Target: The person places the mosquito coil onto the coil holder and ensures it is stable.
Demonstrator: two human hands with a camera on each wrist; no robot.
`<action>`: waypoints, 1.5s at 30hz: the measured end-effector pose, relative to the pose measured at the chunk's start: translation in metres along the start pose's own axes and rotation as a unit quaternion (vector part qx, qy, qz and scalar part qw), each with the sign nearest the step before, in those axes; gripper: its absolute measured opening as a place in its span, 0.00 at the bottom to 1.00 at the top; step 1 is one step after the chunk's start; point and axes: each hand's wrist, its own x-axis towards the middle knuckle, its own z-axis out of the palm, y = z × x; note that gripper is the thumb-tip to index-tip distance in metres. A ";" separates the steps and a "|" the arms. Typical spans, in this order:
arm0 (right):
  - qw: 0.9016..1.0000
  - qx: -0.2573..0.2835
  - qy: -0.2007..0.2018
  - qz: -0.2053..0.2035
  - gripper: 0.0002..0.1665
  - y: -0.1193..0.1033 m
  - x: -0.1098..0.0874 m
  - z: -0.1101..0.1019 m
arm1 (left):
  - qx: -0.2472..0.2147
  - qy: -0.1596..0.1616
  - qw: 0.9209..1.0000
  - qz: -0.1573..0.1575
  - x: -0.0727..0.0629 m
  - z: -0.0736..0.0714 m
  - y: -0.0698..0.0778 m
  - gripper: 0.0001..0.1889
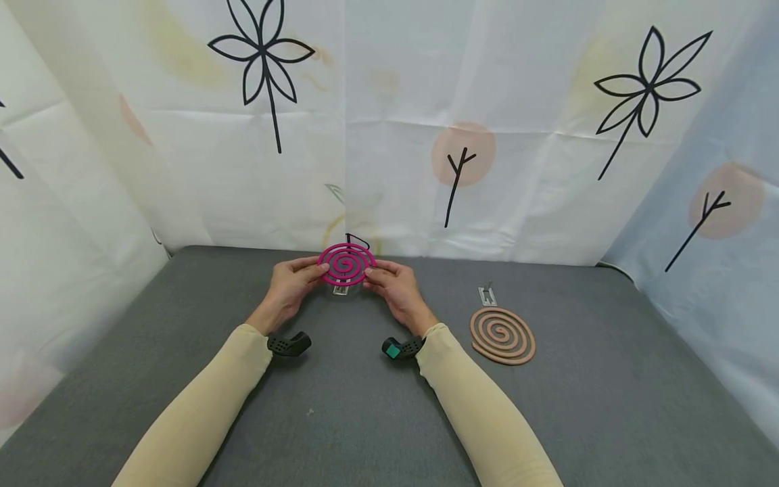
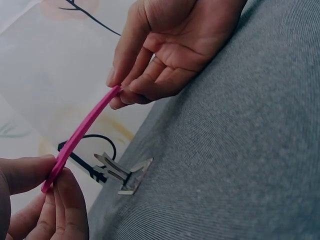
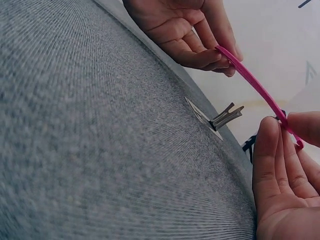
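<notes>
A pink mosquito coil [image 1: 345, 264] is held up between both hands near the table's back edge. My left hand [image 1: 291, 287] pinches its left rim between thumb and fingers, and my right hand [image 1: 397, 292] pinches the right rim. Both wrist views show the coil edge-on and slightly bowed. Just below it on the table stands a small metal coil stand [image 2: 131, 177] with its prongs raised, apart from the coil. In the head view, the coil partly hides this stand.
To the right, a brown mosquito coil [image 1: 502, 336] lies flat on the grey table [image 1: 341, 412]. Just behind it sits a second metal stand [image 1: 487, 295]. A white patterned curtain [image 1: 389, 88] hangs along the back edge, with more fabric on both sides.
</notes>
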 end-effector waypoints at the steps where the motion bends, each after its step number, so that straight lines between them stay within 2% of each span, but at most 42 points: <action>1: 1.000 -0.002 0.000 0.001 0.22 0.000 0.000 0.000 | -0.001 0.000 1.000 0.000 0.000 0.000 -0.001 0.27; 18: 0.999 -0.042 0.002 0.005 0.24 0.002 -0.002 0.000 | -0.030 0.001 0.999 -0.016 0.002 -0.004 -0.009 0.27; 26: 0.999 -0.041 0.009 0.008 0.26 0.002 -0.002 0.001 | -0.017 0.012 1.000 -0.020 0.003 -0.003 -0.010 0.25; 45: 0.998 -0.059 -0.002 0.008 0.29 0.001 -0.003 0.002 | -0.009 0.018 1.000 -0.017 0.003 -0.002 -0.009 0.25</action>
